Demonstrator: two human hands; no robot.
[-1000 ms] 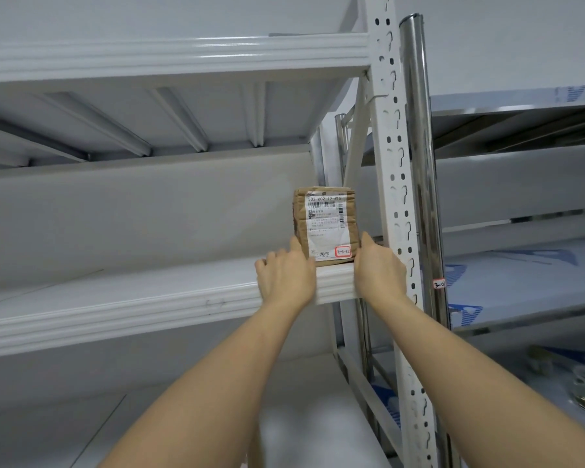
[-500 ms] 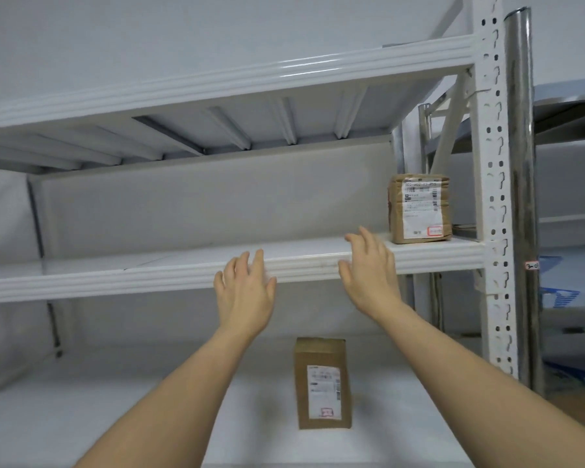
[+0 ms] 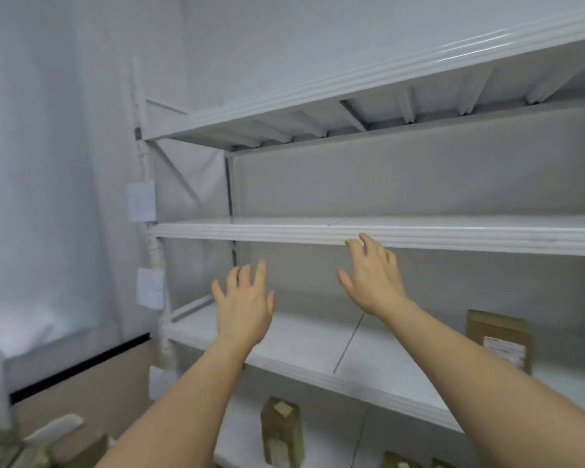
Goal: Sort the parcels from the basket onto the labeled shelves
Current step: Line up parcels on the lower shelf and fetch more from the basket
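I have let go of the parcel I stood on the middle shelf and turned left, so it is now out of view; that one looks sorted, the basket next; left hand and right hand are raised, fingers spread, empty; another parcel stands on the shelf below.

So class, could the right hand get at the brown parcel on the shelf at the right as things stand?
Probably yes: the right hand is open and empty, and nothing stands between it and the parcel on that shelf.
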